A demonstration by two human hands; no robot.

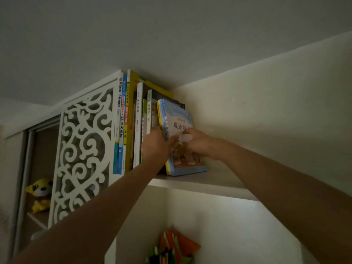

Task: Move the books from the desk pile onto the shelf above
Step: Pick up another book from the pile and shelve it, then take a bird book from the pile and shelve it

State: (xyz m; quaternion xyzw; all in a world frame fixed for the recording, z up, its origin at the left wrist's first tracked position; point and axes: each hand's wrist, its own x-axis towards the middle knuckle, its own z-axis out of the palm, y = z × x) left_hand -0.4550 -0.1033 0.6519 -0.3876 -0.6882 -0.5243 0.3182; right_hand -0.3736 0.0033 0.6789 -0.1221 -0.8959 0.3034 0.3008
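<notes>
Counted: 2 hands, left hand (155, 144) and right hand (198, 143); roughly 9 upright books (131, 121) on 1 shelf (200, 182), exact number unclear where spines overlap; 1 yellow plush toy (41, 194); 1 white fretwork panel (83, 149); 1 cluster of folded papers (175, 246), pieces uncountable.

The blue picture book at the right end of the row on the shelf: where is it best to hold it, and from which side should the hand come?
Hold the blue picture book by its free front cover and spine edge, coming from the front and right. The shelf is bare on that side, while the standing books crowd its left. It leans, so the left hand at the spine and the right hand on the cover steady it.
</notes>
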